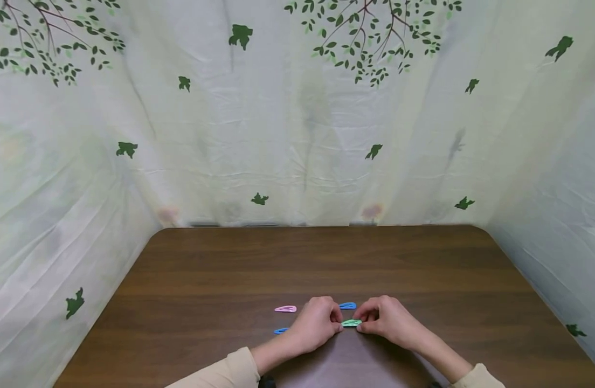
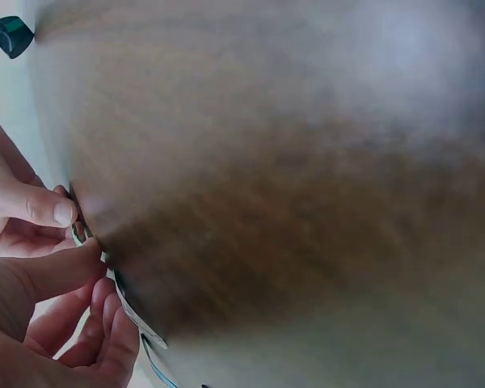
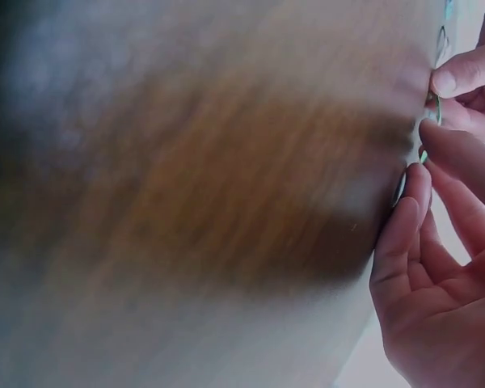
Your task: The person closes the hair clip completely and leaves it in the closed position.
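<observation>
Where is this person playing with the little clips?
Probably a small tabletop nook set up indoors: a brown wooden table closed in on three sides by a pale cloth printed with leaves and branches. Both hands hold a green hair clip.

The head view looks forward and down from above onto the dark brown wooden table [image 1: 229, 269] and the leaf-printed curtain [image 1: 278, 134] behind it. Both wrist views sit very near the tabletop, skimming it sideways and blurred. All three views share the two hands meeting at the small green snap hair clip [image 1: 351, 323].
</observation>
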A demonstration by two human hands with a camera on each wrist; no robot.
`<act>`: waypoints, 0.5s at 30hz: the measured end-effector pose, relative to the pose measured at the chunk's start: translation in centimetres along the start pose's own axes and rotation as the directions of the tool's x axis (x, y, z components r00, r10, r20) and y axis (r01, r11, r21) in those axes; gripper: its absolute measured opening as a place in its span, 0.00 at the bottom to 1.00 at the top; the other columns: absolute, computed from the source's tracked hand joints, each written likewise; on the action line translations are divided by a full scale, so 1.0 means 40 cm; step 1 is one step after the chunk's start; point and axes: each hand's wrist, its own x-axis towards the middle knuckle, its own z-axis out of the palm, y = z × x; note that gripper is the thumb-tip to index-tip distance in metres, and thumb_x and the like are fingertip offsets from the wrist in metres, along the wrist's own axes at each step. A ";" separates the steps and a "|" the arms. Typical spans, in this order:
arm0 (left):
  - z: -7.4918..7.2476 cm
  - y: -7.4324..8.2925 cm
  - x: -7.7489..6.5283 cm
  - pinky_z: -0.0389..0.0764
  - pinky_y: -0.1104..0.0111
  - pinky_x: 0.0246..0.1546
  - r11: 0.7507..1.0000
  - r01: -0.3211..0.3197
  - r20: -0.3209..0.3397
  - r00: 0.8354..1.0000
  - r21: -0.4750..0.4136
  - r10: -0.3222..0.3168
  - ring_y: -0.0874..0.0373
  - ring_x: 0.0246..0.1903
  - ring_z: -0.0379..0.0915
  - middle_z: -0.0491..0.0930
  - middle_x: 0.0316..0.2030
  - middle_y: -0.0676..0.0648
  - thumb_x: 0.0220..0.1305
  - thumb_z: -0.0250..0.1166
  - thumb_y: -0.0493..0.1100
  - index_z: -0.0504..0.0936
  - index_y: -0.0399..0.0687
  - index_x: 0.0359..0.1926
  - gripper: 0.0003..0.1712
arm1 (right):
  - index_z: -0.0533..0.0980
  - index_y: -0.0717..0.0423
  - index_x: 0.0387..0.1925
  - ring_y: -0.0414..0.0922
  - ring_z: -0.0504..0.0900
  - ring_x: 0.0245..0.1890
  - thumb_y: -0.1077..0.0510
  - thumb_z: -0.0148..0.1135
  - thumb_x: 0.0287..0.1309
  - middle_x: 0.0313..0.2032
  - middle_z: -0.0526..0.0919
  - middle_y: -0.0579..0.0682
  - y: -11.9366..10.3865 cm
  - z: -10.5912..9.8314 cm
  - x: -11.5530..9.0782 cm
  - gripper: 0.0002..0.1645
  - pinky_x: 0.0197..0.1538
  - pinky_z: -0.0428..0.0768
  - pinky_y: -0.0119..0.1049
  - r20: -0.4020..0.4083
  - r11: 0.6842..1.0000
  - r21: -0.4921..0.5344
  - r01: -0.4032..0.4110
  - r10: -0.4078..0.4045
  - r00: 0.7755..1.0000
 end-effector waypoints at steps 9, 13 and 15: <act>0.005 -0.002 -0.002 0.67 0.78 0.25 1.000 0.009 -0.013 1.000 0.021 -0.009 0.72 0.22 0.64 0.69 0.21 0.61 0.46 0.75 0.34 0.84 0.51 0.21 0.10 | 0.84 0.48 0.34 0.34 0.76 0.26 0.59 0.75 0.49 0.26 0.79 0.37 -0.001 -0.006 0.005 0.09 0.29 0.76 0.30 0.013 1.000 -0.002 0.009 -0.009 1.000; 0.001 -0.004 -0.007 0.68 0.78 0.26 1.000 0.004 0.016 1.000 0.009 -0.004 0.72 0.24 0.65 0.70 0.22 0.60 0.46 0.76 0.34 0.85 0.50 0.24 0.08 | 0.84 0.51 0.39 0.36 0.78 0.29 0.59 0.73 0.53 0.28 0.81 0.39 -0.010 -0.016 0.001 0.10 0.32 0.77 0.31 0.055 0.999 0.032 -0.034 0.032 0.998; -0.005 -0.004 -0.010 0.69 0.79 0.27 1.000 0.003 0.028 1.000 -0.022 -0.002 0.72 0.25 0.66 0.72 0.24 0.61 0.47 0.76 0.34 0.85 0.49 0.26 0.07 | 0.83 0.53 0.42 0.38 0.78 0.29 0.58 0.71 0.56 0.29 0.82 0.42 -0.019 -0.025 -0.002 0.11 0.32 0.77 0.32 0.065 0.995 0.074 -0.064 0.059 0.996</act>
